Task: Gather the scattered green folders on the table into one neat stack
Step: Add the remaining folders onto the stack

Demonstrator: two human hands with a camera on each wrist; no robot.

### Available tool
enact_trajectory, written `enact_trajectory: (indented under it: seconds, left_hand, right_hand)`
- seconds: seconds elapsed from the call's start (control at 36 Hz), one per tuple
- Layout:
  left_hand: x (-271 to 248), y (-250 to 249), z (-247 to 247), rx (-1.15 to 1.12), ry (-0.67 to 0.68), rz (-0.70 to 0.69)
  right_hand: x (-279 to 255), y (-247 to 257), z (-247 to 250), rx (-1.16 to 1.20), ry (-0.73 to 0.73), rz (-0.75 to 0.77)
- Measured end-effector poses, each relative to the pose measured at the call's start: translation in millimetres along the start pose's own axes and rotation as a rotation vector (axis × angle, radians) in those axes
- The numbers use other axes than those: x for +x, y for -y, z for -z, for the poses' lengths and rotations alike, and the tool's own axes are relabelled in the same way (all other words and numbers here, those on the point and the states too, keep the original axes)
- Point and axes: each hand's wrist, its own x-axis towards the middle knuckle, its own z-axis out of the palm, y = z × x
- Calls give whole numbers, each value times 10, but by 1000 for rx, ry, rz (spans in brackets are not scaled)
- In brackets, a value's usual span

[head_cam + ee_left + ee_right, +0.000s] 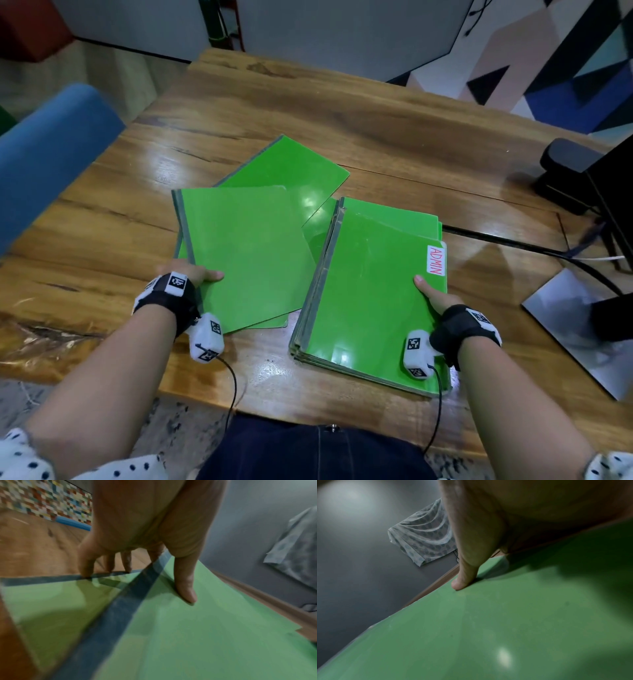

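Observation:
Green folders lie on the wooden table (pixel 308 102). To the left, one loose folder (pixel 246 253) sits askew over a second, with a third folder (pixel 287 168) fanned out behind. My left hand (pixel 191 274) grips the top one at its grey spine. In the left wrist view the thumb (pixel 187 593) is on the cover and the fingers (pixel 85 569) curl down over the edge. To the right lies a rough stack (pixel 370 291), whose top folder has an ADMIN label (pixel 436 260). My right hand (pixel 433 296) holds its right edge with the thumb (pixel 464 580) on top; the other fingers are hidden.
A blue chair back (pixel 51 154) stands off the table's left edge. On the right are a black device (pixel 568 171), cables (pixel 513 240) and a monitor stand with a grey base plate (pixel 565 308). The stack's near corner lies close to the table's front edge.

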Motion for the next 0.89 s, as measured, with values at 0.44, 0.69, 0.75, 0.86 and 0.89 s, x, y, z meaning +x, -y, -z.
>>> enact_trajectory:
  seconds: [0.44, 0.69, 0.75, 0.86, 0.89]
  left_hand:
    - [-180, -2, 197, -36, 65, 78]
    - [-643, -278, 828, 94, -330, -122]
    - [-799, -367, 927, 127, -373, -186]
    - [-1091, -532, 1008, 190, -432, -283]
    - [-1146, -554, 1026, 212, -455, -298]
  right_hand:
    - [-50, 61, -6, -44, 0, -4]
    - [-126, 120, -38, -103, -11, -15]
    - [-149, 130, -41, -112, -16, -17]
    - [-179, 130, -37, -95, -32, -16]
    - [-184, 129, -36, -89, -32, -16]
